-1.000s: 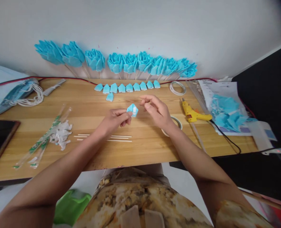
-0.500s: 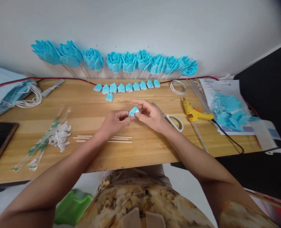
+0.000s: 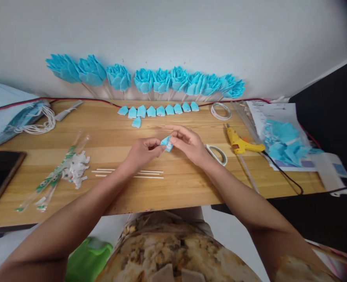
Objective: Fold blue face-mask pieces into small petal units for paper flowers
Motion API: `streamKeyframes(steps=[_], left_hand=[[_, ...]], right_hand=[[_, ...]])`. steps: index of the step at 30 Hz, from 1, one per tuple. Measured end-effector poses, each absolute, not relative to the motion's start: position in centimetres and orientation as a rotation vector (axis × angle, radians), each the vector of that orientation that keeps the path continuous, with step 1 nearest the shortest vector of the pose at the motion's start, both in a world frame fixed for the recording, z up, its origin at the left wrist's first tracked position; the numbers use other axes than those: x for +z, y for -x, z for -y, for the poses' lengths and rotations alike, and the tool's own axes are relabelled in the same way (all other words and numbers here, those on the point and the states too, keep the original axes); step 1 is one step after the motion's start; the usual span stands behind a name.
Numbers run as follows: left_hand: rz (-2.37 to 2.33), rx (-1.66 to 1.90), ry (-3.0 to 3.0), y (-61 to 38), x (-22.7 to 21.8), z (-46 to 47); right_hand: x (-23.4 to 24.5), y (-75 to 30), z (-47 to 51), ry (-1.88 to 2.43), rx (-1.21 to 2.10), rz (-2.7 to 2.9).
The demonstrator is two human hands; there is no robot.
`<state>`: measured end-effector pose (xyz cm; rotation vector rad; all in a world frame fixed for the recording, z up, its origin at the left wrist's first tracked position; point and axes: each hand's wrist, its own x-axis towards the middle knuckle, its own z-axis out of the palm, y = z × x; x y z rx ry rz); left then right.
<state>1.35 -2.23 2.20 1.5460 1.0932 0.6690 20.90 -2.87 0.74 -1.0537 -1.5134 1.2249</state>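
A small folded blue paper piece (image 3: 167, 143) is pinched between both hands above the middle of the wooden table (image 3: 185, 184). My left hand (image 3: 142, 152) grips its left side with thumb and fingers closed. My right hand (image 3: 188, 143) pinches its right side, the other fingers curled over it. Thin white sticks (image 3: 132, 173) lie on the table just below the hands. A row of folded blue pieces (image 3: 158, 111) sits farther back.
Blue paper flowers (image 3: 150, 78) on sticks lean against the wall. Scissors (image 3: 216, 152), a yellow glue gun (image 3: 242, 144) with a black cord, a tape ring (image 3: 220, 111) and blue paper scraps (image 3: 285, 141) lie at right. Straw wrappers (image 3: 58, 172) and a phone (image 3: 0, 178) lie at left.
My right hand moved left and closed on the blue piece that the left hand held alone a second ago. Both hands now pinch it, slightly lower.
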Motion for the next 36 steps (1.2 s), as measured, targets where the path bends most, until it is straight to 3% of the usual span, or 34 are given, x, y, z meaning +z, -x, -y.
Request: streamKeyframes(steps=[23,36], left_hand=[[-1.085,0.679,-1.466,-1.62,2.04,2.24],[-1.138,0.909,-1.303,-1.25,1.32,1.56]], right_hand=[[0.42,-20.77,2.42,1.094,1.191,1.383],[0.58,-20.52,2.60,1.105,1.373,1.417]])
